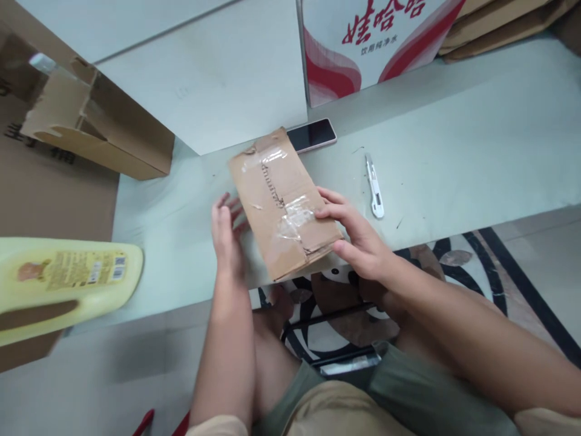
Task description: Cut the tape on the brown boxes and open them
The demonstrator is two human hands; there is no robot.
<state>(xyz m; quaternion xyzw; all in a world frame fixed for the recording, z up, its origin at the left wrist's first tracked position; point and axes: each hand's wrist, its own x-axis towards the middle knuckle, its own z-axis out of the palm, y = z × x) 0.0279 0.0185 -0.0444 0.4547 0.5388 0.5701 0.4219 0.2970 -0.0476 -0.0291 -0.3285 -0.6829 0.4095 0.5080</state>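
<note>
Carton point(284, 203) — at the front part of the worktop point(481, 139), between the two hands, set at a slant, its near end at or past the front edge. Cannot tell whether it rests flat or is slightly raised.

Right hand point(351, 230): partly closed on the carton's right side near the close corner, thumb at the near end, index finger on the top face. Left hand point(227, 236): fingers loosely spread and curved beside the left side, gripping nothing visibly; contact unclear.

Clear tape point(297, 215) crosses the top face in patches; the near end looks creased and a little parted.

Risks, as judged:
1. Right hand appears to carry most of the hold. If it slackens with the left this loose, the carton could pivot or tip over the front edge toward the floor point(100, 387).
2. Near-end flaps look weak — a hard pinch there could tear them or let the end gape.
3. Phone point(315, 134) lies partly hidden behind the far corner; a push away from the body could knock or shift it.
4. Cutter point(374, 188) lies apart, right of the right hand. Blade exposure unclear; a wide rightward sweep could bring the forearm or fingers onto it.
</note>
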